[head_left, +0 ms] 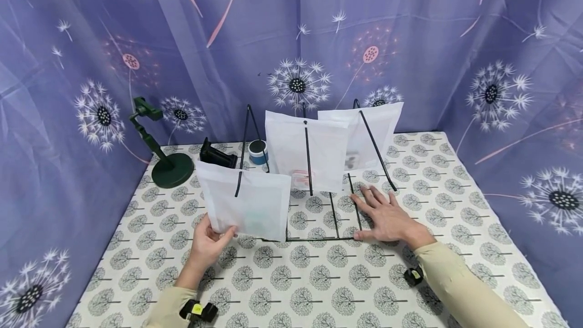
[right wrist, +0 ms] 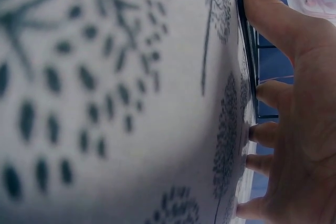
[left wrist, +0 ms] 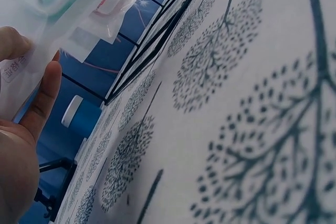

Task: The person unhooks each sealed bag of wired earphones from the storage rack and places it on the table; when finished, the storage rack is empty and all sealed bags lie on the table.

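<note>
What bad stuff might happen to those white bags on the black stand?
The left bag might slip off its hook or rip if the left hand, pinching its lower corner, pulls too hard. A strong tug might also drag the thin wire stand, since the right hand just touches its base with spread fingers. If the stand slid back, it might bump the blue jar behind it.

The table (head_left: 291, 315), under a tree-print cloth (head_left: 473, 272), carries a black wire rack (head_left: 334, 214) between the left fingers (left wrist: 46, 87) and right fingers (head_left: 363, 205); beyond the left ones are a blue jar (head_left: 258, 155), a black holder (head_left: 217, 156) and a green stand (head_left: 170, 168)
</note>
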Tool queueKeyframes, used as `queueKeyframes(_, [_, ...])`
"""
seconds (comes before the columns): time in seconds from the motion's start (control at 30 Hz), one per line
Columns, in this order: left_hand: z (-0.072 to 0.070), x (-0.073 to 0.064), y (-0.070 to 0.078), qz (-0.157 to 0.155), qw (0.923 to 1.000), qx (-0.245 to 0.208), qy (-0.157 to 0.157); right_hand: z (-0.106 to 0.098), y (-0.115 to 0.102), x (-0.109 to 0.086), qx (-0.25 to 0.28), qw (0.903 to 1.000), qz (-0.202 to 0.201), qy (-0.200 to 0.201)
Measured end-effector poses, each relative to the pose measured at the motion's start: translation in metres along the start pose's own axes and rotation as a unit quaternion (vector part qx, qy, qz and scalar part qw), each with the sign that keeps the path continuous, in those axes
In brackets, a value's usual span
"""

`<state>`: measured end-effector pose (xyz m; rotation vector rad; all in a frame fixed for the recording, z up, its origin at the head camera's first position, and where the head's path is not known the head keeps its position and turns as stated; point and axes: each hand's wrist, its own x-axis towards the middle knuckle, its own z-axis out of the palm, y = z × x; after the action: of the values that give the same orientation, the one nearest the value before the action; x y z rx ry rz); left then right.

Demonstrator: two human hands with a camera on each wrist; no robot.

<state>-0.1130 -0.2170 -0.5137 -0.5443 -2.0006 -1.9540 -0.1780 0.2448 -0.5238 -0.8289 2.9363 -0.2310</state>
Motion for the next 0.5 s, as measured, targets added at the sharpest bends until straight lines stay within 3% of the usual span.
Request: queueKeyframes(0.5, [-0.0011, -0.0087, -0.0014, 0.012, 0.9998, -0.010, -0.015, -0.0003, -0.0008, 0.0001, -0.002, 1.0000, 0.002, -0.002])
